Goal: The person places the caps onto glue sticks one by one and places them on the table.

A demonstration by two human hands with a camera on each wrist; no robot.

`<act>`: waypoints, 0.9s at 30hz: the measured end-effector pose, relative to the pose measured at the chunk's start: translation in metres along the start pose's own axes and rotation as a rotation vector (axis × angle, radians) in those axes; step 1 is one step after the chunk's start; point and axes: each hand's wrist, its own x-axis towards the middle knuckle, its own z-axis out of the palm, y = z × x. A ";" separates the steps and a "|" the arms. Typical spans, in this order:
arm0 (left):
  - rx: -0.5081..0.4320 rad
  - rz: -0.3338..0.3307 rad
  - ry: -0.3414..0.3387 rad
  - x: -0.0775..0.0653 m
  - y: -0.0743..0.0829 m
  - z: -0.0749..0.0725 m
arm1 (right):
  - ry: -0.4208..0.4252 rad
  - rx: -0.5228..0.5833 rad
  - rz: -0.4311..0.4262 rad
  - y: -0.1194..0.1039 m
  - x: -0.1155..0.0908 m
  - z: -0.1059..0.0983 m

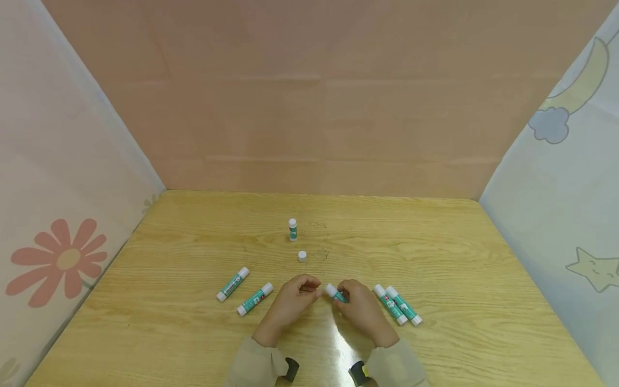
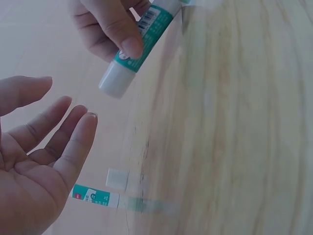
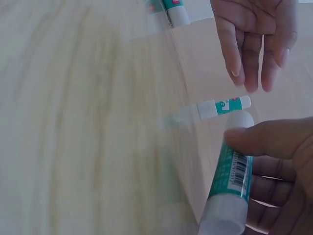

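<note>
My right hand (image 1: 362, 307) grips a teal-and-white glue stick (image 3: 231, 174) between thumb and fingers, just above the table. One white end of it (image 2: 116, 81) points toward my left hand (image 1: 292, 298). That left hand has its fingers extended and holds nothing; its fingertips are a short way from the stick's white end. Beyond both hands a glue stick (image 1: 293, 230) stands upright. In front of that one sits a small loose white cap (image 1: 302, 256).
Two glue sticks (image 1: 233, 284) (image 1: 255, 299) lie slanted left of my left hand. Right of my right hand, another two (image 1: 390, 305) (image 1: 404, 306) lie side by side. The wooden table (image 1: 459, 258) is bounded by a brown back panel (image 1: 319, 107) and patterned side panels (image 1: 556, 215).
</note>
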 end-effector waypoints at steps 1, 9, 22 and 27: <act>0.006 0.000 0.002 -0.001 0.003 0.000 | -0.003 -0.002 0.003 0.001 -0.001 0.000; 0.009 0.004 -0.004 -0.004 0.006 -0.002 | 0.005 -0.040 0.039 0.004 -0.003 -0.004; 0.007 0.007 -0.001 -0.002 0.003 -0.003 | 0.031 -0.073 0.126 0.005 -0.004 -0.007; -0.006 0.007 0.002 -0.002 0.003 -0.003 | 0.036 -0.059 0.134 0.005 -0.004 -0.007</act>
